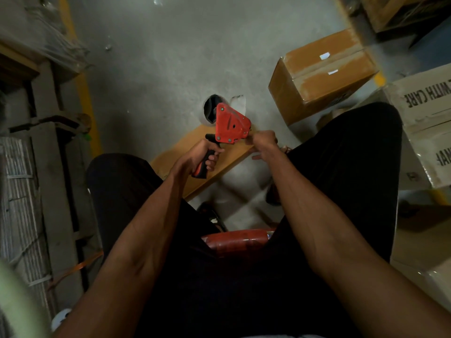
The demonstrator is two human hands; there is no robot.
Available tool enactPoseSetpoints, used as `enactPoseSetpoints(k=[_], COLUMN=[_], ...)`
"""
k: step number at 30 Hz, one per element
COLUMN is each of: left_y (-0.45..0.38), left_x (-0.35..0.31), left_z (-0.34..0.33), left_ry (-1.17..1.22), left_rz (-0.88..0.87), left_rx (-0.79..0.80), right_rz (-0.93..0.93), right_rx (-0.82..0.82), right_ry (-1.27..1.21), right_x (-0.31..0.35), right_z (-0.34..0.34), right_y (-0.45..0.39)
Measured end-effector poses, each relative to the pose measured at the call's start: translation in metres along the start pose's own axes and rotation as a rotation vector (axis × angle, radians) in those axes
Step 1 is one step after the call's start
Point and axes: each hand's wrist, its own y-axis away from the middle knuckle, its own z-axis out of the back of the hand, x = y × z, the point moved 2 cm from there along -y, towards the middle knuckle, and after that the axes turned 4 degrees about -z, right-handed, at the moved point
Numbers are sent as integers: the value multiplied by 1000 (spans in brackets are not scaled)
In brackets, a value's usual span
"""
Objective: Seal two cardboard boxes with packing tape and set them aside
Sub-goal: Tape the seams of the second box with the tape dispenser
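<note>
Box (322, 76) sits taped on the floor, well beyond the fingers. Left hand (203, 154) grips the tape gun (230, 126) handle; right hand (262, 141) fingers pinch at its front edge.

A red plastic tape dispenser (230, 126) with a matt sheen, brown cardboard box (322, 76) scuffed pale, rough grey concrete floor (170, 57).

head-worn view, facing steeply down, close
</note>
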Motion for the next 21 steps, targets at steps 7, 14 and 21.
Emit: enactPoseSetpoints(k=[7, 14, 21], left_y=[-5, -15, -31], left_x=[-21, -33, -26], left_z=[13, 39, 60], left_ry=[-319, -497, -576], left_rz=[-214, -338, -359], left_rx=[-105, -193, -239], right_rz=[266, 346, 327], right_rx=[-147, -195, -224], right_ry=[253, 407, 437], right_x=[25, 68, 81], right_z=[3, 7, 8], right_y=[-20, -58, -112])
